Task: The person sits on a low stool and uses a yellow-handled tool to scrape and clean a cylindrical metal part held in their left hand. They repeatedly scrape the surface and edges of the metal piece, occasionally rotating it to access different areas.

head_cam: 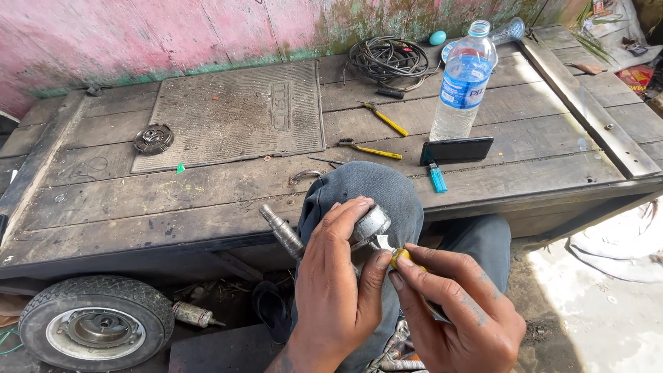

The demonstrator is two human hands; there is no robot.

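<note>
A: Main object?
B: Grey metal motor part (367,226) with a threaded shaft (281,231) sticking out left. It sits on the person's raised knee (366,190), in front of the wooden cart deck (207,200).
A: Hands?
B: Left hand (338,276) wraps the part, fingers over the top, thumb beneath: a firm grasp. Right hand (459,307) pinches a yellow-handled tool (402,257), its tip touching the part. Tool type can't be told; mostly hidden.
A: Near the knee?
B: Blue lighter (437,177) and black phone (456,150) on the deck just right of it. Plastic water bottle (463,81) upright behind the phone.
A: Further out?
B: Two yellow-handled brushes (373,150), one behind the other. Coil of black cable (389,59) at the back by the pink wall (173,31). Ribbed rubber mat (235,114) on the left, round metal rotor (153,138) touching its left edge.
A: Below?
B: Small wheel (95,321) under the deck, lower left.
</note>
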